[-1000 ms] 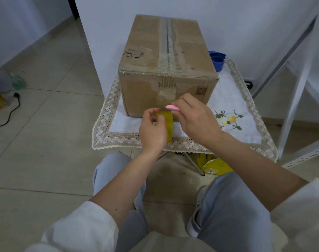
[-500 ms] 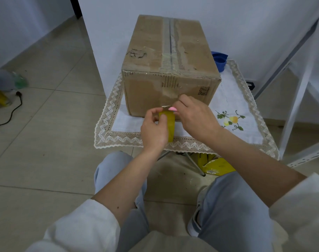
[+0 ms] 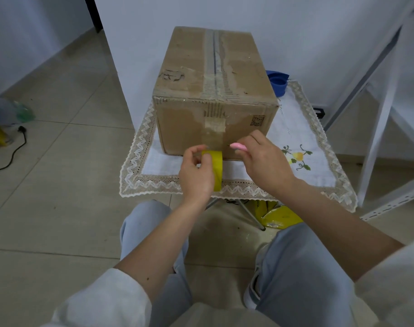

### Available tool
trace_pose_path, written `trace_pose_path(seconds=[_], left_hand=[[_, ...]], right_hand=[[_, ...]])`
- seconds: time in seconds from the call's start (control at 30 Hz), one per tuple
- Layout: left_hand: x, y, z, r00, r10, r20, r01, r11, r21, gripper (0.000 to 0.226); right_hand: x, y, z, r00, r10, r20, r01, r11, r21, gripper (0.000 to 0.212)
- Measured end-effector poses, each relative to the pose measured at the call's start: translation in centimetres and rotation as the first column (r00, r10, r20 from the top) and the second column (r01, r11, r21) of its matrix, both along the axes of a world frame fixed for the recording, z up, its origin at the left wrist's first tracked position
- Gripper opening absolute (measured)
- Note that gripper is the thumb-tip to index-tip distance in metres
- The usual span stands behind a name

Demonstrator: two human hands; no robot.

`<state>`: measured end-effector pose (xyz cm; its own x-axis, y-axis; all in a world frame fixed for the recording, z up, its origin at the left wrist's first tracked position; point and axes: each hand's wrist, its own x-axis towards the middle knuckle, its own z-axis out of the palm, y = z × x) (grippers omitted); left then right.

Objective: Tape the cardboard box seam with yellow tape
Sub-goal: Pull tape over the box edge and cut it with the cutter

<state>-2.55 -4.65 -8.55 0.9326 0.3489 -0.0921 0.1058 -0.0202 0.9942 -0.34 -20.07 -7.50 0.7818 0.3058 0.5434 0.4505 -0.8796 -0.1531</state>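
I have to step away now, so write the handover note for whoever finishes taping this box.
Left hand: grips the yellow tape roll, held on edge in front of the cardboard box.
Right hand: holds a pink cutter near the box's front face.
Box sits on the lace-edged cloth, flaps shut.
Done: no yellow tape on the box.
Left: tape the top seam and cut.

A small tabletop (image 3: 293,199) stood on thin metal legs over a tiled floor (image 3: 66,180), covered by a white cloth (image 3: 302,128) with a zigzag lace border and an embroidered yellow fruit sprig near its right side. A worn cardboard box (image 3: 213,90) sat directly on the cloth, toward the back and left. Behind the box's right corner, a blue container (image 3: 278,82) rested on the cloth.
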Motion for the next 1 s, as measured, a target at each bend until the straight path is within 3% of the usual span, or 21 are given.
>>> trace_pose_path(seconds=[0.13, 0.33, 0.6, 0.8, 0.9, 1.0], left_hand=[[-0.6, -0.6, 0.1, 1.0, -0.027, -0.014, 0.027, 1.0, 0.0, 0.017], [-1.2, -2.2, 0.8, 0.996, -0.061, -0.059, 0.062, 0.998, 0.018, 0.007], [-1.7, -5.2, 2.4, 0.94, -0.342, 0.014, 0.338, 0.933, 0.126, 0.032], [-0.8, -8.5, 2.9, 0.784, -0.619, 0.044, 0.556, 0.733, 0.392, 0.036], [-0.1, -10.1, 2.8, 0.709, -0.705, 0.023, 0.56, 0.582, 0.59, 0.047], [0.9, -11.4, 2.4, 0.693, -0.721, -0.012, 0.514, 0.483, 0.709, 0.051]], right_hand=[[-0.8, -0.8, -0.3, 0.997, -0.02, -0.08, 0.031, 0.991, 0.132, 0.02], [-1.9, -2.6, -0.6, 0.986, -0.073, -0.149, 0.108, 0.965, 0.24, 0.021], [-2.8, -6.5, -1.2, 0.96, -0.189, -0.208, 0.252, 0.905, 0.344, 0.025], [-2.9, -10.6, -1.5, 0.918, -0.308, -0.248, 0.388, 0.827, 0.407, 0.03], [-2.6, -12.6, -1.5, 0.867, -0.38, -0.322, 0.491, 0.762, 0.421, 0.032], [-2.3, -14.3, -1.8, 0.821, -0.409, -0.397, 0.564, 0.684, 0.463, 0.033]])
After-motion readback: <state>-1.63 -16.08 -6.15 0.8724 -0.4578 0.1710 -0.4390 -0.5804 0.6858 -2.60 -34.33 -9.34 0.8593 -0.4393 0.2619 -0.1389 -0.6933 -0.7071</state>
